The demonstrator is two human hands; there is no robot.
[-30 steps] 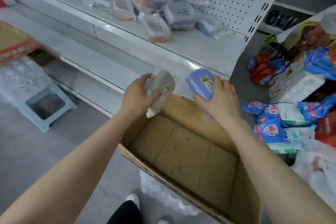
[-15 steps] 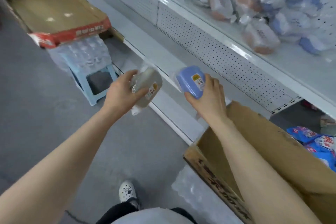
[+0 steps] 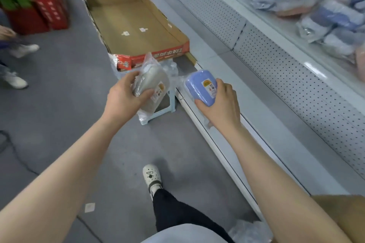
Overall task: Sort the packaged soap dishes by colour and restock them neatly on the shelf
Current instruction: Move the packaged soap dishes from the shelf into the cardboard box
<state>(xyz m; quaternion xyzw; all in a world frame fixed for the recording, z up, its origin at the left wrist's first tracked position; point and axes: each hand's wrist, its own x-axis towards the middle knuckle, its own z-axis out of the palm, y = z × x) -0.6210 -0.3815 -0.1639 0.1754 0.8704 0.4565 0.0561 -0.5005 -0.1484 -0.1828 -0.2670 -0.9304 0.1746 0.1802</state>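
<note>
View from a head camera, looking down along a shop aisle with a grey floor [image 3: 59, 108]. At far left stand blurred red cartons [image 3: 47, 6]. Next, a flat cardboard box [image 3: 134, 19] lies open and propped above the floor, with a pale blue stool [image 3: 171, 102] partly showing below its near end. In front of the stool, the left hand [image 3: 124, 96] is curled around a grey soap dish [image 3: 156, 87] in a clear plastic bag, thumb across its front beside a small label. Just to its right, and not touching it, the right hand [image 3: 221, 104] grips a blue soap dish [image 3: 199, 89], also bagged and labelled, held above the front edge of the white lower shelf [image 3: 246, 89]. Lower centre, a white clog [image 3: 151, 175] and a dark trouser leg rest on the floor. To the right, above a perforated white panel [image 3: 286, 69], the upper shelf [image 3: 308, 64] carries a loose pile of bagged soap dishes [image 3: 333, 16], blue, pink and pale ones mixed together. A brown carton [image 3: 347, 217] shows at bottom right.
</note>
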